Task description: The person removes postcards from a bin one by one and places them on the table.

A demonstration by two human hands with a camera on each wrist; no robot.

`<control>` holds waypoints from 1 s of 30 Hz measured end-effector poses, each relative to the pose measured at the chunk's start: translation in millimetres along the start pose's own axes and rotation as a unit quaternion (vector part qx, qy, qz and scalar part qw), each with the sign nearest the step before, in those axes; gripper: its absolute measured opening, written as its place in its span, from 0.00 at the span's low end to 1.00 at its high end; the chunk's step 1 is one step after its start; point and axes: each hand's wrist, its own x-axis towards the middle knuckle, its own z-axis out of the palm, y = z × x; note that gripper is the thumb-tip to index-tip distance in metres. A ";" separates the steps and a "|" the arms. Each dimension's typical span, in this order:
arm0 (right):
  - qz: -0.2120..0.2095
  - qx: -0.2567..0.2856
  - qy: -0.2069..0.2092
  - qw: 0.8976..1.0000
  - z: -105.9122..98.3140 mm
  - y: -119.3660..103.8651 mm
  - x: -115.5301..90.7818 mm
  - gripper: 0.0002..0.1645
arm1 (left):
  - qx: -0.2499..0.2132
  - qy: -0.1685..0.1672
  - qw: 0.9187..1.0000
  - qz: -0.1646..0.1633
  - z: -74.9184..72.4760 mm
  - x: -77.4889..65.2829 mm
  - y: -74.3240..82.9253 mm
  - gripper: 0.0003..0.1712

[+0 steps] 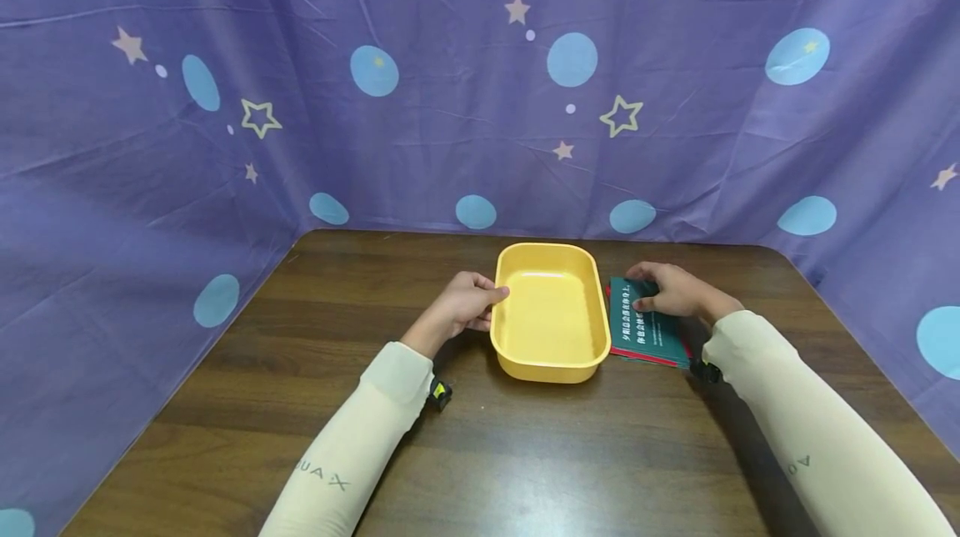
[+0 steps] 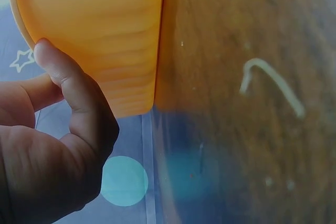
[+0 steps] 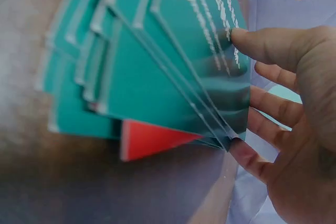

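Note:
My left hand (image 1: pixel 467 301) pinches the left rim of a yellow plastic tray (image 1: pixel 551 373), with the thumb over the rim and the fingers outside. The tray is rectangular with rounded corners and holds nothing. Just right of it lies a loose stack of green cards (image 1: pixel 651 334) with white writing and some red ones among them. My right hand (image 1: pixel 678 291) grips this stack at its far end. In the right wrist view, the thumb (image 3: pixel 268 43) lies on the printed top card and the other fingers are at the stack's edge. The cards there are fanned unevenly.
Both things are on a brown wood-grain table (image 1: pixel 480 454). A purple curtain (image 1: pixel 450 162) with stars and blue dots hangs behind the table and along its sides. Small dark devices are strapped at both wrists.

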 end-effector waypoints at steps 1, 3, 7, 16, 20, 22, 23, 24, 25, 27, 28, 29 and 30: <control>0.002 -0.003 0.002 1.000 0.5 -0.5 -0.9 0.32 | 0.001 0.000 1.000 0.000 -0.1 -0.1 0.3 0.16; 0.002 -0.013 0.005 1.000 1.3 -1.0 -2.6 0.31 | 0.002 0.001 1.000 0.001 -0.2 -0.5 0.9 0.16; -0.003 -0.040 0.005 0.999 3.5 -1.9 -6.2 0.29 | 0.012 0.000 1.000 0.000 -1.8 -1.4 1.6 0.18; -0.012 -0.052 0.040 0.998 5.6 -6.3 -17.3 0.29 | 0.077 0.029 0.996 0.041 -12.8 -0.6 3.4 0.31; 0.001 -0.073 0.054 0.996 6.6 -16.6 -29.3 0.35 | 0.231 0.116 0.959 0.121 -15.1 -4.8 5.2 0.28; 0.009 -0.090 0.053 0.995 7.3 -24.6 -36.6 0.39 | 0.306 0.146 0.928 0.155 -14.3 -8.8 5.8 0.27; 0.014 -0.097 0.050 0.994 7.8 -28.9 -40.4 0.41 | 0.335 0.156 0.914 0.168 -13.5 -11.3 6.0 0.27; 0.021 -0.105 0.045 0.993 8.5 -32.7 -44.1 0.43 | 0.357 0.161 0.902 0.179 -12.7 -13.9 6.1 0.28; 0.027 -0.112 0.042 0.992 9.3 -36.6 -47.6 0.44 | 0.374 0.163 0.893 0.188 -11.8 -16.4 6.0 0.30; 0.039 -0.124 0.035 0.991 11.4 -43.0 -54.0 0.46 | 0.411 0.163 0.876 0.195 -10.3 -21.5 4.9 0.35; 0.043 -0.127 0.034 0.990 12.8 -45.5 -57.0 0.46 | 0.427 0.162 0.868 0.195 -9.7 -23.8 3.8 0.38; 0.047 -0.133 0.032 0.989 14.2 -47.6 -59.8 0.47 | 0.444 0.161 0.860 0.193 -9.1 -26.4 2.5 0.41; 0.050 -0.138 0.032 0.989 15.8 -49.7 -62.4 0.47 | 0.460 0.160 0.853 0.187 -8.5 -29.0 1.3 0.44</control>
